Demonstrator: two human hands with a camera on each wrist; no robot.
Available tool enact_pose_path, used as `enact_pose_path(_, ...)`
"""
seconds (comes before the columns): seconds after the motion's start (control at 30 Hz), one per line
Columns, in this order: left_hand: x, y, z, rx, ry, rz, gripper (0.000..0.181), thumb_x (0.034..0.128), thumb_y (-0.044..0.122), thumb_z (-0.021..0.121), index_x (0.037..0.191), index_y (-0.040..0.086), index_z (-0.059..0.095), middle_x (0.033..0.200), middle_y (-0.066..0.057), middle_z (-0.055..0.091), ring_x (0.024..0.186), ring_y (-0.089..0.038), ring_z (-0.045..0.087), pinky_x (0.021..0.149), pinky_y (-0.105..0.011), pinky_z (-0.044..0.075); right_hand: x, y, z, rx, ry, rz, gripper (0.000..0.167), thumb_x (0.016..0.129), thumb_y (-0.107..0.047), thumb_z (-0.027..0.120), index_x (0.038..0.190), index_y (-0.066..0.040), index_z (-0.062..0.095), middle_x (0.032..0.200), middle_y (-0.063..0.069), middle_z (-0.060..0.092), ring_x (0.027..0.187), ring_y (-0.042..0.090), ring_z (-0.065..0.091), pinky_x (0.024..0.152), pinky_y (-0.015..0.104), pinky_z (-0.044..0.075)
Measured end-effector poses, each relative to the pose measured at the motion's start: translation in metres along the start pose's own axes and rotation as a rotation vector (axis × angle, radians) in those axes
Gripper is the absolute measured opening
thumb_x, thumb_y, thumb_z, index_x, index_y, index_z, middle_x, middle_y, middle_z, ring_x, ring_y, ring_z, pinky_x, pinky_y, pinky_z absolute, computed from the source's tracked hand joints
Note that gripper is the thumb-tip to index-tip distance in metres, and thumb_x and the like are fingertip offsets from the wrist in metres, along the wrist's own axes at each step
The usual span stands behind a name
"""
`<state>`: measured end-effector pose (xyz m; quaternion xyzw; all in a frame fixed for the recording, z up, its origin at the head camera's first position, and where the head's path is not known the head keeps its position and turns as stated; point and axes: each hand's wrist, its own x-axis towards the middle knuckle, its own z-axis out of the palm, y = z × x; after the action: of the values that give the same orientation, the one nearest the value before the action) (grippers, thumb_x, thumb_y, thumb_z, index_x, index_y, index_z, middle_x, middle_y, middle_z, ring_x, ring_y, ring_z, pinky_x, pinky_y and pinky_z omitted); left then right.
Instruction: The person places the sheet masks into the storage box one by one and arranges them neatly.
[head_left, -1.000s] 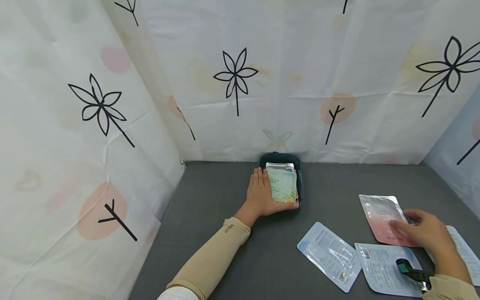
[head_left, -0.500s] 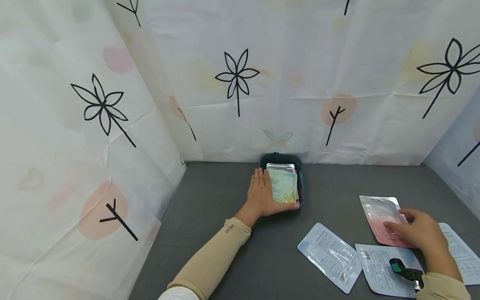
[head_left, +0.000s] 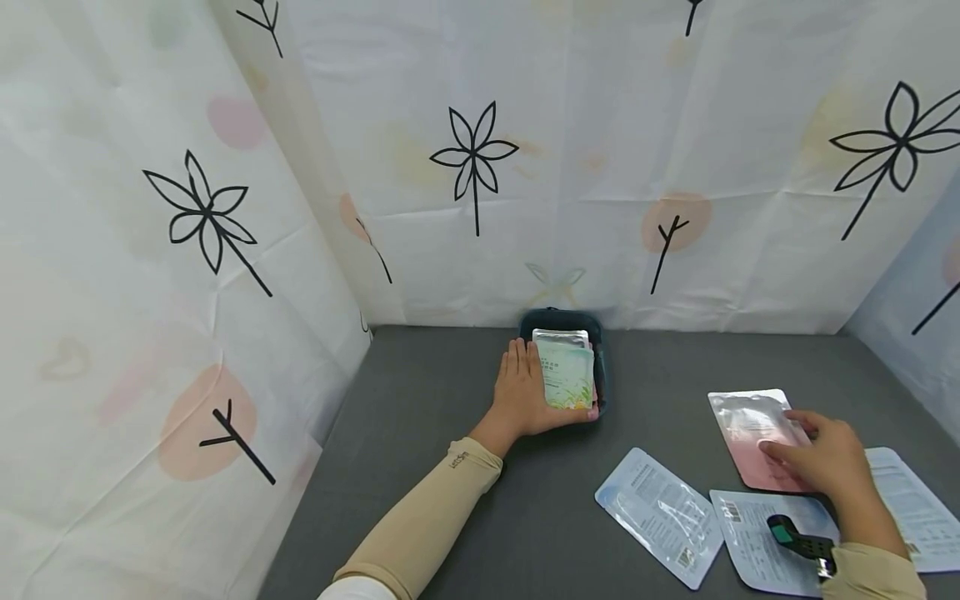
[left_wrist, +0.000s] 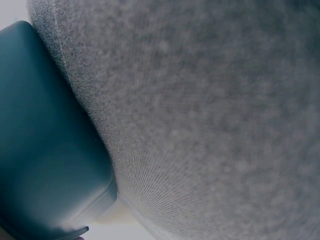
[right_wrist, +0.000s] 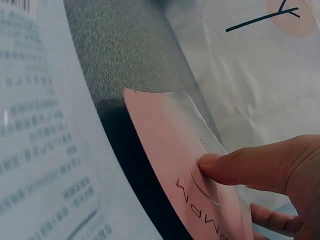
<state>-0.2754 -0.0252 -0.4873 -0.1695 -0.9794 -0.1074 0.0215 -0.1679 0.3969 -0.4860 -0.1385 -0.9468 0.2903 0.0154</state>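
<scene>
My left hand rests with straight fingers along the left side of a dark teal basket, its thumb stretched across the near rim. Inside the basket lie a green-and-white packet and a silver one behind it. The left wrist view has the basket's outer wall close up. Over at the right, my right hand pinches a pink-and-silver face mask packet by its right edge. In the right wrist view the thumb presses its printed face, with fingers behind, and the packet tilts off the table.
Pale blue packets lie on the grey table: one to the left, one below my right hand, partly under the wrist, and one beyond it. A patterned white cloth hangs behind the table.
My right hand has taken hold of the pink face mask packet and shifted a little left, the packet with it. My left hand and the basket have stayed put.
</scene>
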Motion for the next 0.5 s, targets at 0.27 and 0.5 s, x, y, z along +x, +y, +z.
enact_pose_path(0.27,0.001,0.0,0.001,-0.002,-0.001,-0.003,0.153,0.0694,0.1,0.06,0.169,-0.001,0.004,0.178,-0.025,0.003,0.167,-0.038,0.005,0.135,-0.049,0.013,-0.001,-0.008,0.003,0.099,-0.048,0.014,0.08,0.101,-0.039,0.072,0.155,0.009,0.039,0.151,0.05,0.032,0.131,0.071,0.037,0.1,0.08,0.042)
enact_pose_path(0.5,0.001,0.0,0.001,0.0,-0.004,-0.006,0.154,0.0691,0.101,0.059,0.17,0.0,0.0,0.178,-0.024,0.003,0.167,-0.037,0.004,0.135,-0.048,0.012,-0.002,-0.018,0.003,0.192,-0.042,0.003,0.072,0.104,-0.036,0.068,0.155,0.009,0.042,0.147,0.048,0.04,0.12,0.062,0.049,0.08,0.043,0.065)
